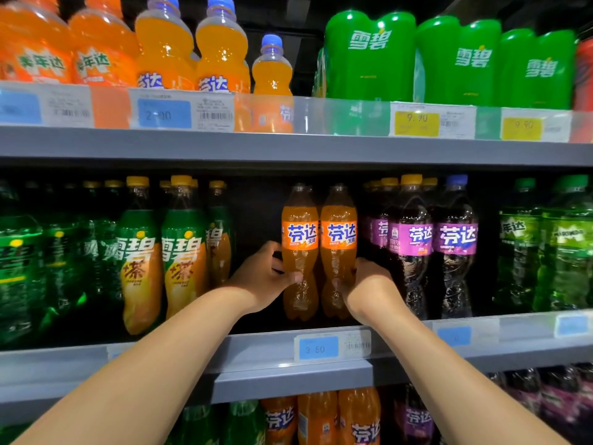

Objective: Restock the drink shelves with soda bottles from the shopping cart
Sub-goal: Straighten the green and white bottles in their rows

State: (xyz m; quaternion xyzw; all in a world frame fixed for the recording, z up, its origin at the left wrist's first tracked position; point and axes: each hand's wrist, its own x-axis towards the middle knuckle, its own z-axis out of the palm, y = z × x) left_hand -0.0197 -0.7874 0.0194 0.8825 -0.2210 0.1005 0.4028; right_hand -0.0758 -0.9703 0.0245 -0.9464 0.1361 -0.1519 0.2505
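At nine o'clock of the view, green-and-yellow bottles (141, 261) stand in a row on the middle shelf (256, 350), yellow caps up; to their three o'clock lies a dark gap in the row, and in that gap the two task bottles stand upright, side by side and all but touching; the left hand (264, 277) reaches in from seven o'clock and grips the left orange soda bottle (300, 236) at its narrow waist, thumb across the front, fingers curled round the back; the right orange soda bottle (339, 236) stands just at its three o'clock, and the right hand (370, 289), coming in from five o'clock, clamps it at the same height, thumb on the front and fingers wrapped round the far side; whether the bases rest on the shelf floor I cannot tell; below them, at six o'clock, a blue price tag (317, 348) sits on the shelf edge; at three o'clock of the right hand stand purple-label bottles (455, 239), close beside it; further towards three o'clock, green bottles (561, 245) fill the end of the row.
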